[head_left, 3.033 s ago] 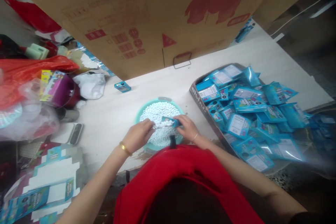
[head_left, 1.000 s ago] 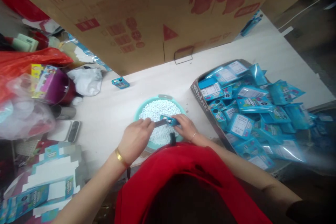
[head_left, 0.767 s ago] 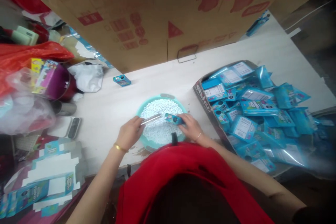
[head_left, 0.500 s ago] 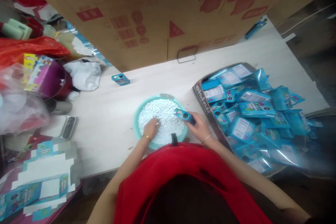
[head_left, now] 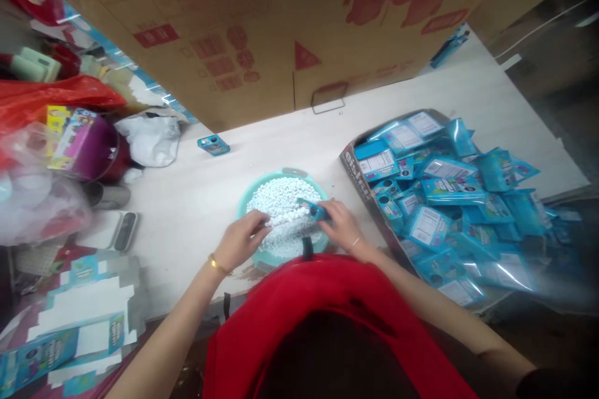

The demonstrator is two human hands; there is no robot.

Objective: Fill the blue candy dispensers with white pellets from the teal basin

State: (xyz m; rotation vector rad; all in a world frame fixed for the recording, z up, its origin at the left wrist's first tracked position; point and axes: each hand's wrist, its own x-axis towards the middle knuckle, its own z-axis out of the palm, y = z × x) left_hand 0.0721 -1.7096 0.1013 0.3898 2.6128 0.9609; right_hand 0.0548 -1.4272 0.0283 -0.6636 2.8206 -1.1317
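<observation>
A round turquoise basin (head_left: 242,202) full of small white pellets (head_left: 282,192) sits on the table before me. At its left side is my left hand (head_left: 243,238), with a gold bracelet on the wrist. Its thumb and fingers are apart over the pellets, and nothing shows between them. My right hand (head_left: 340,224) grips a small blue box (head_left: 314,209) by its right end, tilted above the pellets. The box's far end points left, over the middle of the basin. What the box contains is hidden.
An open carton (head_left: 358,177) heaped with blue packs (head_left: 453,190) stands to the right. A big cardboard box (head_left: 262,93) closes off the back. One small blue box (head_left: 214,145) lies back left. Flattened blue-and-white cartons (head_left: 87,305), a white bag (head_left: 152,137) and a purple container (head_left: 91,146) crowd the left.
My left hand has come out of the pellets and moved left to the basin's side, its fingers parting. My right hand has carried the blue box slightly left and down.
</observation>
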